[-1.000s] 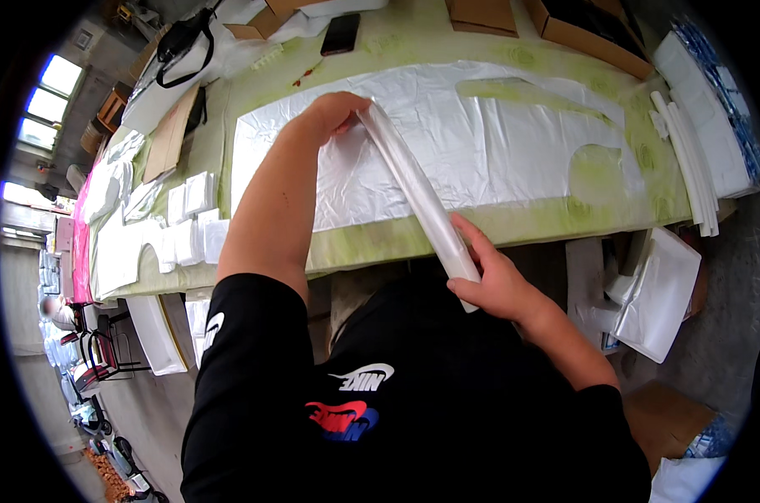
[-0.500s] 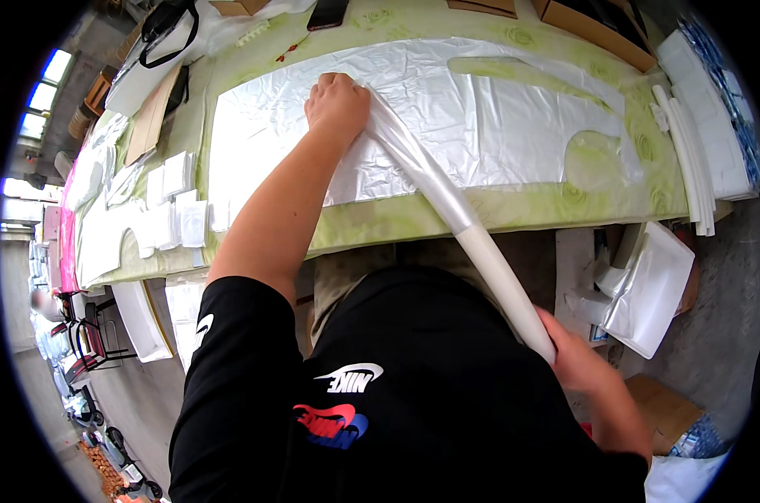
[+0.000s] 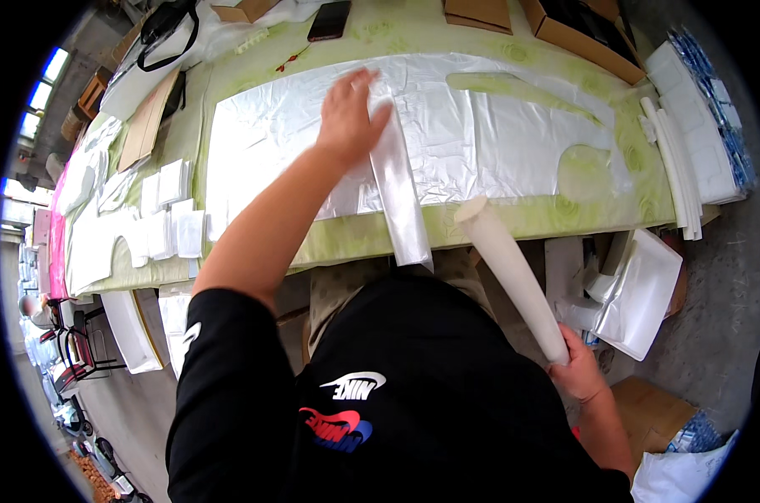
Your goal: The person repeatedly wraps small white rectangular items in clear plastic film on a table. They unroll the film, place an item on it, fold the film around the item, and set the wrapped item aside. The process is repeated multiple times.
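My right hand (image 3: 577, 367) is wrapped round the lower end of a long off-white tube (image 3: 518, 289). The tube slants up to the left, and its top end is apart from the plastic. A narrow flattened sleeve of shiny translucent plastic film (image 3: 399, 197) lies over the table edge, with its lower end hanging down. Just left of the sleeve's upper part, my left hand (image 3: 349, 121) has its thumb spread from its fingers and holds nothing. Beneath both lies a wide, creased silvery plastic sheet (image 3: 267, 142) with cut-out shapes at its right.
The table wears a green patterned cloth (image 3: 640, 168). Small white packets (image 3: 174, 218) sit at the left, a phone (image 3: 329, 21) and cardboard boxes (image 3: 585, 38) at the back. White rolled tubes (image 3: 678, 176) lie along the right edge. A white bin (image 3: 644, 293) stands below.
The tube has come out of the film sleeve, its top end now bare. The sleeve has swung left and hangs off the table. My left hand has let go and opened.
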`<move>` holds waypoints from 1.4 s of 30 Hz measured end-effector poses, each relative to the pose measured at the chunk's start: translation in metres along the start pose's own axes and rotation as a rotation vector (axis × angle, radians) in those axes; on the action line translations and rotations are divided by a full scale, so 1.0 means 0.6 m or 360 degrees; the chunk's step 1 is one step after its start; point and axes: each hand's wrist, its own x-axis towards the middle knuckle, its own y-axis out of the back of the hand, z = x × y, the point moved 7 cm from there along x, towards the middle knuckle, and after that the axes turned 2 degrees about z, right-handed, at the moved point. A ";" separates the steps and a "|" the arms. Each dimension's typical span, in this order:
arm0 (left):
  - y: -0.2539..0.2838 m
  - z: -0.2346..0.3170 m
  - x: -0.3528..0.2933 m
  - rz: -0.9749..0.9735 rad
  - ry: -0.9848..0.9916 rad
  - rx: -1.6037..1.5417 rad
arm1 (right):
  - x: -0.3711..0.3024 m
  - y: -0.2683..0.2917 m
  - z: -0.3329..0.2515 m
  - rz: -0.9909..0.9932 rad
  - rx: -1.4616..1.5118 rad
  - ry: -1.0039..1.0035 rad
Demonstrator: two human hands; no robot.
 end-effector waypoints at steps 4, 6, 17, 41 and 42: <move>0.057 0.159 -0.168 -0.0916 -0.0792 -0.0054 | 0.061 0.019 -0.079 0.0139 -0.0304 0.0328; 0.069 0.181 -0.219 -0.1253 -0.0748 -0.0105 | 0.113 0.015 -0.139 0.0189 -0.0470 0.0660; 0.070 0.183 -0.247 -0.1126 -0.0815 0.0020 | 0.377 0.003 -0.314 0.0537 -0.1424 0.0894; 0.099 0.146 -0.227 -0.0427 0.0221 -0.0881 | 0.308 -0.228 -0.375 0.0015 -0.0684 0.1877; 0.098 0.136 -0.225 -0.0465 0.0250 -0.0712 | 0.321 -0.225 -0.374 0.0051 -0.0632 0.1659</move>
